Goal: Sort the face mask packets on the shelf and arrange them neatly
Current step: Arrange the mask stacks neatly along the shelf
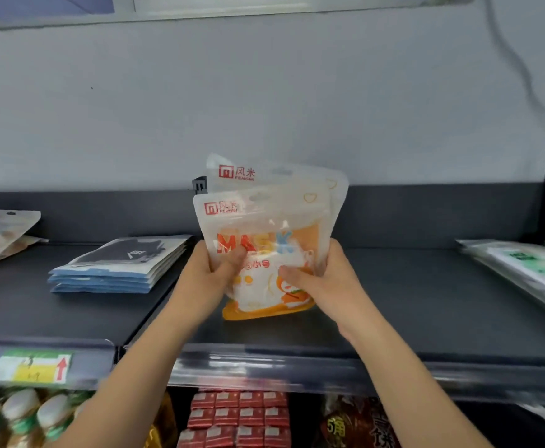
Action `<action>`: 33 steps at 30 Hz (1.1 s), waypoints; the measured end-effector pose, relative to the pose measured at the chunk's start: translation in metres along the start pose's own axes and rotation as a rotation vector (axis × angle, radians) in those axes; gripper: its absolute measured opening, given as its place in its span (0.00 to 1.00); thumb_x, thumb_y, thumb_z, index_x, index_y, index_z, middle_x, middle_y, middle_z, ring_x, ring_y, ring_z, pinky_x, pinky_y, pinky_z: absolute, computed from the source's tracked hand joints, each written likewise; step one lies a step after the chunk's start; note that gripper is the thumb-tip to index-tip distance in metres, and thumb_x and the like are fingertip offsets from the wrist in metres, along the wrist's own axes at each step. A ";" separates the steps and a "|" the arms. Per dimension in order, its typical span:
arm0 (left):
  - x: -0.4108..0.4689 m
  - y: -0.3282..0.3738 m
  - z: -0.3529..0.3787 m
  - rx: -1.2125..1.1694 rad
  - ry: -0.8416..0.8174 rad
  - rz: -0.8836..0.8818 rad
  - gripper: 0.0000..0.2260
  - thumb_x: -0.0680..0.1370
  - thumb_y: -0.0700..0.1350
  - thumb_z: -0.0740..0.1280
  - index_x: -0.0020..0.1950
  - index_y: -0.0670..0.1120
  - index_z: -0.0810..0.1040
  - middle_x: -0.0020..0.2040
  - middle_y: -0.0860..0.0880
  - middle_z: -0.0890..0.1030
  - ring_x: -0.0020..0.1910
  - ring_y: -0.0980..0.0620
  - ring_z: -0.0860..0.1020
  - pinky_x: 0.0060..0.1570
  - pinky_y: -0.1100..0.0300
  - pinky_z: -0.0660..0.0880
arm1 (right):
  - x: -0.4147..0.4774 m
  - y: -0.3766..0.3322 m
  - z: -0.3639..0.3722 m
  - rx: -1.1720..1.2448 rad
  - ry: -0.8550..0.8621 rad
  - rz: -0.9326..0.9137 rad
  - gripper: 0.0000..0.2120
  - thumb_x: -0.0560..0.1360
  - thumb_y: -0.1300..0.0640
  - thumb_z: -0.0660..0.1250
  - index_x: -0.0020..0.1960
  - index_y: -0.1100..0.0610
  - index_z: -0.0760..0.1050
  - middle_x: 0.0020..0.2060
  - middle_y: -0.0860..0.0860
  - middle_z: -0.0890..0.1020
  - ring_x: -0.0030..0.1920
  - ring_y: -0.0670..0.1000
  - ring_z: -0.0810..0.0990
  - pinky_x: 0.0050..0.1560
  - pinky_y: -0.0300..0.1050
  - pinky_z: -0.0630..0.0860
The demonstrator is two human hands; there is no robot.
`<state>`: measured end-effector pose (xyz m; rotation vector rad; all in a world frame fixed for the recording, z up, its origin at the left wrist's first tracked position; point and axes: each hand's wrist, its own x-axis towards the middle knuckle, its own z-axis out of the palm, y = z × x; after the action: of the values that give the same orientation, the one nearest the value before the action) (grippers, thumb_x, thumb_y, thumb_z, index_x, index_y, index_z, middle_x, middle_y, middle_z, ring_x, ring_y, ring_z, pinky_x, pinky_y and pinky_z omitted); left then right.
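Got my left hand [211, 274] and right hand [324, 278] gripping the sides of the orange mask packets [264, 221], thumbs pressed on the front. They're upright and slightly fanned over the dark shelf [410, 302], between the blue packet stack [119, 266] and the green packets [529, 266].

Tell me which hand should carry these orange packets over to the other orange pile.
Left, probably: the left hand grips the orange packets and is nearer the orange pile at far left.
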<state>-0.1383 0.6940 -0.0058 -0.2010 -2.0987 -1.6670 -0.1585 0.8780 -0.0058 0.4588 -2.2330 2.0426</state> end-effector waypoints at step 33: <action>-0.142 -0.010 -0.245 0.729 0.593 -0.070 0.29 0.73 0.63 0.62 0.71 0.55 0.60 0.59 0.54 0.71 0.55 0.59 0.70 0.46 0.72 0.67 | -0.056 -0.019 0.288 -0.079 -0.202 -0.367 0.37 0.71 0.52 0.71 0.75 0.50 0.57 0.67 0.48 0.69 0.66 0.48 0.69 0.61 0.43 0.69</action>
<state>0.0460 0.4810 -0.0346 0.5316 -2.0733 -0.7505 -0.0596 0.6030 -0.0329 1.0222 -2.1225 1.7822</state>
